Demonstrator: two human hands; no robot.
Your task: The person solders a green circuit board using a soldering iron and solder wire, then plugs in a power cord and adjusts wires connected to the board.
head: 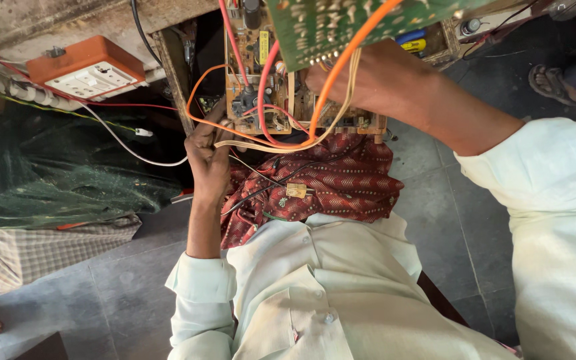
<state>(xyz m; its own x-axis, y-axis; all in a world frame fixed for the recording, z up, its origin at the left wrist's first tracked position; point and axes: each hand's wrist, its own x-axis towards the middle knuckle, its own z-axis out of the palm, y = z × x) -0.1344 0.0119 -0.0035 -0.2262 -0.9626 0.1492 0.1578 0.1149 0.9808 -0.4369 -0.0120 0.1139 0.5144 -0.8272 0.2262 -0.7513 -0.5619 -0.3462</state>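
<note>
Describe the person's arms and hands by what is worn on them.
Both hands are bare: no gloves, rings or watch visible on the left hand or the right hand. Both forearms are uncovered; pale cream shirt sleeves are rolled up near the elbows.

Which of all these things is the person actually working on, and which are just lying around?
In hand:
left hand on the cream ribbon wires
right hand on the brown circuit board
orange wire

Lying about:
orange socket box
green mesh
checked cloth
</note>
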